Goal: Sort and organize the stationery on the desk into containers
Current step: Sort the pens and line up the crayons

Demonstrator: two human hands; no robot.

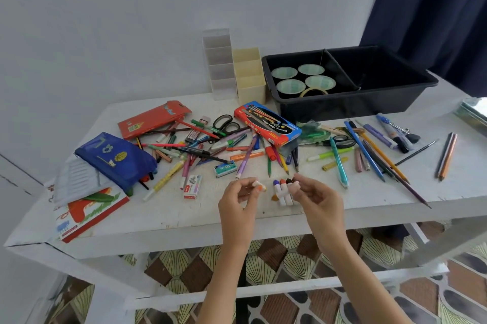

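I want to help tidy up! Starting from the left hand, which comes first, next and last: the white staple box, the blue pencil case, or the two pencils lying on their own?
From the left hand, which pinches a small crayon:
1. White staple box, just to its left.
2. Blue pencil case, further left.
3. Two pencils, far off to the right.

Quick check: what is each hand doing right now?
Left hand: pinches an orange-tipped crayon stub.
Right hand: holds a bunch of short crayons.
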